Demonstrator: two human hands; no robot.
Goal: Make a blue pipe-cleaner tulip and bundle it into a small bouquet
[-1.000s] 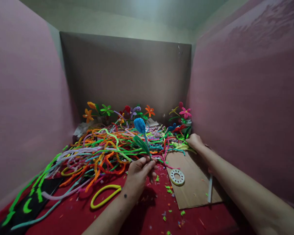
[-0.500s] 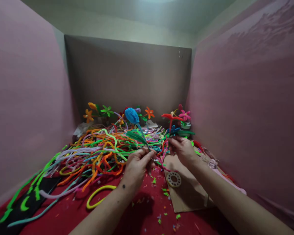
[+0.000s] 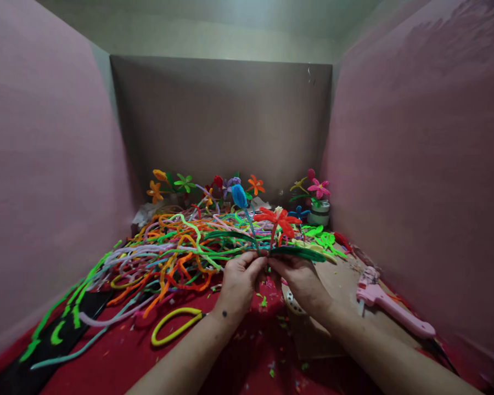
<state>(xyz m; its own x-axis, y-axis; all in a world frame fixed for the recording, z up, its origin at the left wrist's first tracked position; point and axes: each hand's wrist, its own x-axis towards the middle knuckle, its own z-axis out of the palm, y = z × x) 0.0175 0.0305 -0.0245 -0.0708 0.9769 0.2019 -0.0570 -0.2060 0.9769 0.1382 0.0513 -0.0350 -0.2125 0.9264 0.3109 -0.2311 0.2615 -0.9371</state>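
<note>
Between the thumb and fingers of my left hand [image 3: 242,277] is the stem of a blue pipe-cleaner tulip [image 3: 239,196], its bud pointing up and a long green leaf [image 3: 230,235] reaching left. My right hand [image 3: 300,277] pinches the stem of a red pipe-cleaner flower [image 3: 279,220] with a pale centre; its dark green leaf [image 3: 302,253] extends to the right over my fingers. Both hands are closed and meet at the fingertips, so the stems come together there. The lower stem ends are mostly hidden by my fingers.
A tangled heap of coloured pipe cleaners [image 3: 164,258] spreads behind and left of my hands. Yellow-handled tool [image 3: 177,326] lies on the red cloth [image 3: 119,362]. To the right, a pink glue gun [image 3: 395,310] rests by cardboard [image 3: 341,274]. Finished flowers [image 3: 319,188] stand along the back.
My right hand has moved left with the red flower, bringing it beside the blue tulip and against my left hand. The tulip is more upright. The view has shifted slightly, showing the glue gun more fully.
</note>
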